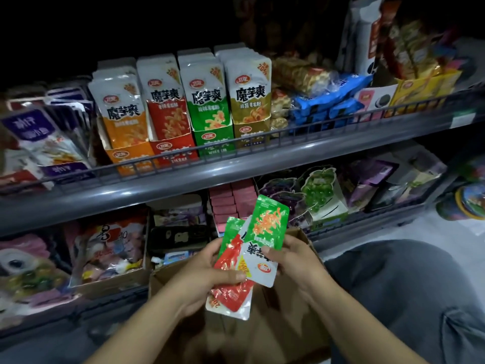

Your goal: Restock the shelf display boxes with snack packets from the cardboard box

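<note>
Fingers (225, 275) of the left hand (202, 279) are curled round a small fan of packets — a red packet (231, 261) on top, with a green one (232, 228) showing behind it. The right hand (291, 258) pinches a green packet (267, 222) at its white lower end, thumb on the front, and holds it upside down, touching the left hand's bundle. Both hands hover over the open cardboard box (286, 329), which sits on the floor below the shelves; how many packets remain inside cannot be seen, since the arms and the dark hide its bottom.

On the upper shelf (236, 169), in this one head view, stand four display boxes side by side: orange box (126, 153), red box (173, 148), green box (214, 140) and olive box (253, 130). All four already show packets standing well above their rims, so they look close to full, though how deep the rows run is not visible.

My reading — the restocking is well along, and the person is sorting a mixed handful by colour. What seems left is to set the green packets in the green box and the red ones in the red box, then to empty whatever the cardboard box yet contains.
</note>
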A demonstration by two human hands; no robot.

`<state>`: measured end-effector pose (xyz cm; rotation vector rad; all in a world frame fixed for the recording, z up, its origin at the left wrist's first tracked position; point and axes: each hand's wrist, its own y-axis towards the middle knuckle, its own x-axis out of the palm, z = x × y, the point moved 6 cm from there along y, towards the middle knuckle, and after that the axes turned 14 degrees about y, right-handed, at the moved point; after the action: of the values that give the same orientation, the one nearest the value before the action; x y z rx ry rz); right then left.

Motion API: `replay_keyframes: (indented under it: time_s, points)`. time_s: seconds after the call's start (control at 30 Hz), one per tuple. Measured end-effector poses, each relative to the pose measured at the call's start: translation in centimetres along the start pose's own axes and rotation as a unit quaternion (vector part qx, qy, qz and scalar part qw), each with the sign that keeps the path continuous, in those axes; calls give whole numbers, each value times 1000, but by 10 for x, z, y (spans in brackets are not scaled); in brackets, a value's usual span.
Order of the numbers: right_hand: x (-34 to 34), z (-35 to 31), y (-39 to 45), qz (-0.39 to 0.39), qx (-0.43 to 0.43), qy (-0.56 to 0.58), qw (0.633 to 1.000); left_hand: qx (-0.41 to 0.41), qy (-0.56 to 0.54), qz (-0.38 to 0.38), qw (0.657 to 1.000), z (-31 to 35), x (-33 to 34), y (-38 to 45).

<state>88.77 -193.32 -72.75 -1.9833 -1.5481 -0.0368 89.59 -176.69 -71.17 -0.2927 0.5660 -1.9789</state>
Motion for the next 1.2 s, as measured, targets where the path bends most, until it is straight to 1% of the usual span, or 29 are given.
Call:
replay_keyframes:
  time_s: [0.17,0.33,0.5,0.6,0.73,0.8,0.87,0.97,1.03,1.1,1.13,1.2]
  points:
    - [8,-7,1,-31,20,-16,999,12,-23,-36,999,10,-10,-6]
    - [15,-9,2,-68,22,7,997,34,7,-10,999,12,-23,-8]
    - [32,3,-3,-135,84,67,985,30,-4,-32,999,15,-22,-13]
    - [33,2,0,-130,77,97,984,29,43,28,998,14,-27,-11]
    - [26,-5,5,-95,43,96,990,48,128,106,985,19,-38,-10]
    - [21,-12,8,-75,31,107,991,46,102,114,987,23,-45,-12]
    - [13,-20,11,-54,30,137,989,42,42,117,991,28,-55,-16]
    - [3,-35,11,-47,34,159,986,69,-6,149,986,36,-75,-22]
    - [2,-45,9,-67,24,162,984,98,-12,160,982,42,-79,-24]
    - [7,-50,4,-100,22,168,980,111,-7,153,982,43,-73,-24]
    - [12,-48,0,-121,29,171,977,110,-11,142,984,42,-65,-24]
    - [23,-40,-7,-159,46,162,973,97,-57,108,988,36,-48,-20]
